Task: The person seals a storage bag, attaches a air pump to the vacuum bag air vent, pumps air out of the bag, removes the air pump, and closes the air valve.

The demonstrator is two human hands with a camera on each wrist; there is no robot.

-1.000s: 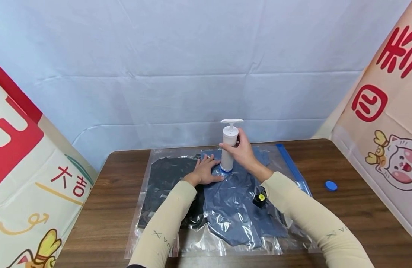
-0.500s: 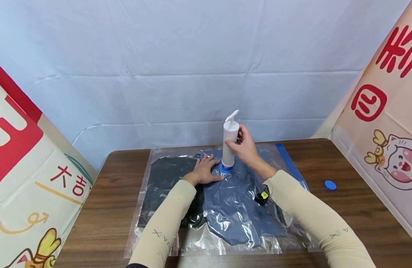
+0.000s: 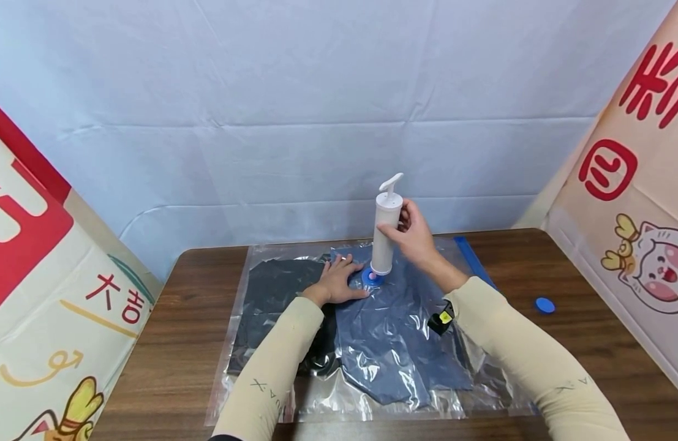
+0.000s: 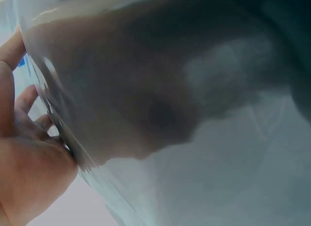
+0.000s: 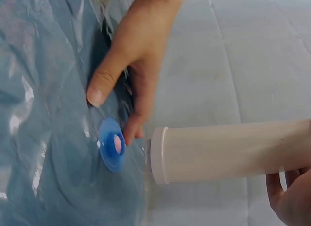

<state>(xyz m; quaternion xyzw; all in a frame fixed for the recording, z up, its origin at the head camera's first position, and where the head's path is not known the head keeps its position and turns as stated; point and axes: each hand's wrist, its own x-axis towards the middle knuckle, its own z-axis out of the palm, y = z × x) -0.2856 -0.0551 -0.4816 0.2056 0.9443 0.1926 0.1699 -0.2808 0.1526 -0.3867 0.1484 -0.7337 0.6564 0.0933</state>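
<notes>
A clear vacuum storage bag (image 3: 327, 401) lies flat with a dark garment (image 3: 275, 282) and a blue-grey garment (image 3: 372, 343) inside. My left hand (image 3: 335, 285) rests on it, fingers spread, beside the round blue valve (image 3: 366, 278). My right hand (image 3: 420, 244) grips a white hand pump (image 3: 381, 254) round its barrel, its T-shaped handle on top. In the right wrist view a gap shows between the pump's lower end (image 5: 159, 155) and the valve (image 5: 107, 158), whose pinkish centre is bare. The left wrist view shows mostly blurred plastic.
A blue round cap (image 3: 545, 305) lies on the brown wooden table (image 3: 587, 367), right of the bag's blue zip edge (image 3: 476, 260). Behind hangs a pale cloth backdrop (image 3: 316, 165), with printed panels at both sides. A black wrist camera (image 3: 440, 318) sits by the right sleeve.
The pump has come up off the valve and moved right with my right hand, and its handle has turned. My left hand has stayed in place.
</notes>
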